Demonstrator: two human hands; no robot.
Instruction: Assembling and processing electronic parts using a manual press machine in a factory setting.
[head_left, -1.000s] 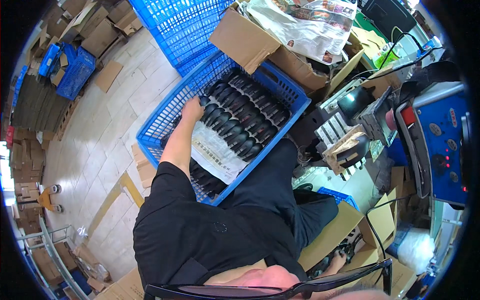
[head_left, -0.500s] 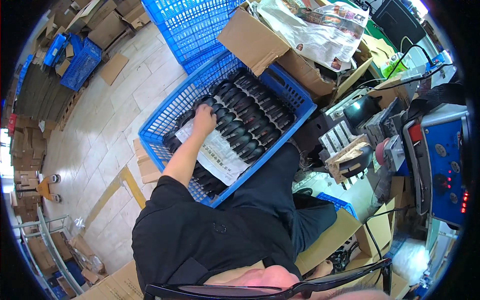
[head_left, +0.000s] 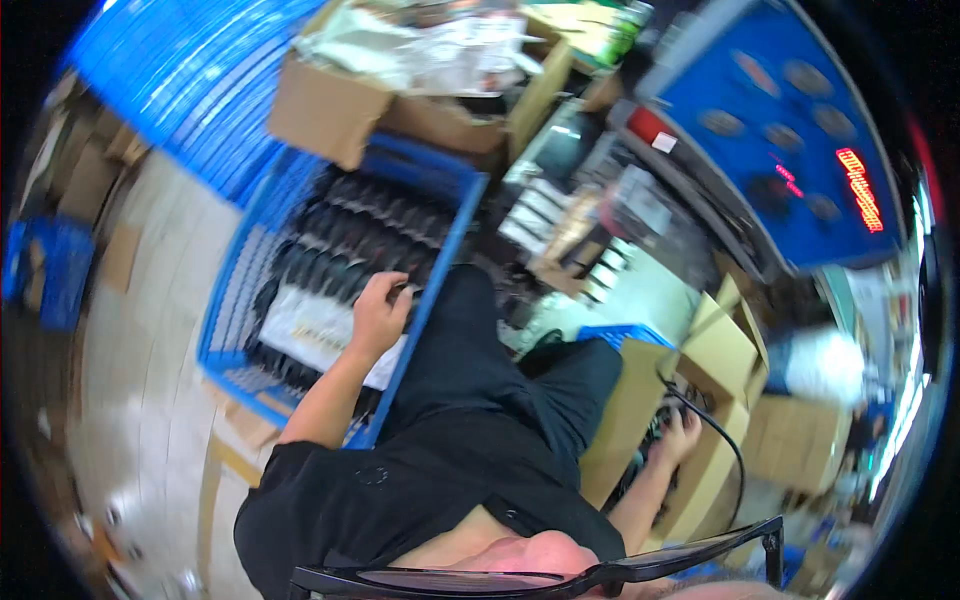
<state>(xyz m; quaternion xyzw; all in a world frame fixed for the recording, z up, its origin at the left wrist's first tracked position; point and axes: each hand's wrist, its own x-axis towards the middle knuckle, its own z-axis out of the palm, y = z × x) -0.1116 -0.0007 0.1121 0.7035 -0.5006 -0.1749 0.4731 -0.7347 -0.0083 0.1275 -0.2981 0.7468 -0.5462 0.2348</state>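
Observation:
My left hand is over the near right part of a blue plastic basket, fingers curled closed; a dark spot shows between them, but I cannot make out what it is. Rows of black rounded parts lie in the basket. A white printed sheet covers part of them, beside my left hand. On the right, my right hand is inside an open cardboard box among black parts. Its fingers are bent and blurred, around something dark I cannot make out.
Stacked blue crates rise behind the basket. A cardboard box with crumpled printed paper leans over its far edge. Right ahead stands a machine with a blue control panel and a fixture. A black cable hangs over the right box.
My view has turned right. My left hand has moved off the far left rows toward the basket's near right side. My right hand, mostly hidden before, now shows in the cardboard box.

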